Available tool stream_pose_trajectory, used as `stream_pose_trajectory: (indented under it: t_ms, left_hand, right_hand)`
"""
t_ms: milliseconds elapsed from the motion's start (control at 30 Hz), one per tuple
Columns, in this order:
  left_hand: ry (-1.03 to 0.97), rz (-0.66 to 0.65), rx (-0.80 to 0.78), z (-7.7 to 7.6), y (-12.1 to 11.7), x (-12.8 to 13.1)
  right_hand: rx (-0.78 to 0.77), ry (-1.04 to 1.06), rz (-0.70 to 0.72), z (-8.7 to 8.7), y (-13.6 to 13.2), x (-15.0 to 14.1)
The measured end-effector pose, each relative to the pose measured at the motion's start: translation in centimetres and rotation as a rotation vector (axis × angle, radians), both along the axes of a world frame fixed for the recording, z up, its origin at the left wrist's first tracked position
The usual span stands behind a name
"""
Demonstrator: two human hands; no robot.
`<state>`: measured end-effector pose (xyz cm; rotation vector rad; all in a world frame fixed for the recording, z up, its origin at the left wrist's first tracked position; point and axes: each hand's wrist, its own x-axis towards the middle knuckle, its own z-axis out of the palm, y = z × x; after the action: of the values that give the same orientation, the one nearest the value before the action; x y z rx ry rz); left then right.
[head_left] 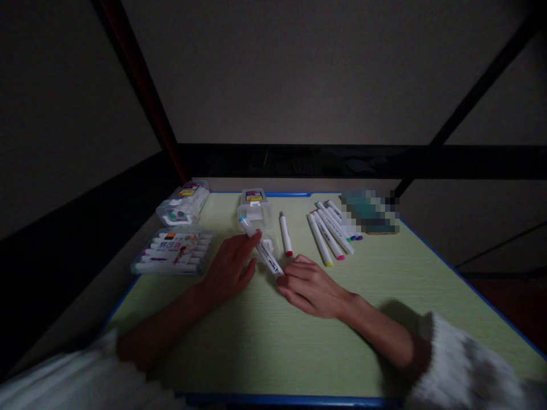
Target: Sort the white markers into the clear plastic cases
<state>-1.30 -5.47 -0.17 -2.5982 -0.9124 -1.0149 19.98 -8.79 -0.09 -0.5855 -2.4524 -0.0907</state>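
Note:
My right hand (314, 287) pinches the lower end of a white marker (268, 257) with a light-blue tip at its far end. The marker slants up and to the left above the table. My left hand (231, 266) is beside its upper half, a fingertip at the barrel and the thumb held apart. Just behind stands an open clear plastic case (255, 212), its front part partly hidden by my left hand and the marker. A white marker with a red end (286, 234) lies to the right of the case.
Several white markers (325, 236) with coloured ends lie in a group at the right. Beyond them is a blurred-out, flat greenish object (371, 212). At the left are a clear marker case (175, 250) and another clear case (183, 203). Blue edging (282, 401) borders the table.

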Motion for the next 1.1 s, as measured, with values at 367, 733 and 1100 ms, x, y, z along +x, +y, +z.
stream_pose_trajectory:
  t_ms: [367,733,1100]
  left_hand:
    - [-0.007,0.016,-0.018,0.22,-0.10,0.06]
    - [-0.062,0.064,-0.019,0.20,-0.18,0.06]
    - [-0.127,0.023,-0.006,0.29,-0.06,0.07]
  right_hand:
    - [-0.061,0.023,0.021,0.15,-0.14,0.03]
    - [-0.013,0.260,0.016,0.11,-0.37,-0.23]
    - [-0.152,0.738,-0.173,0.02,-1.00,-0.23]
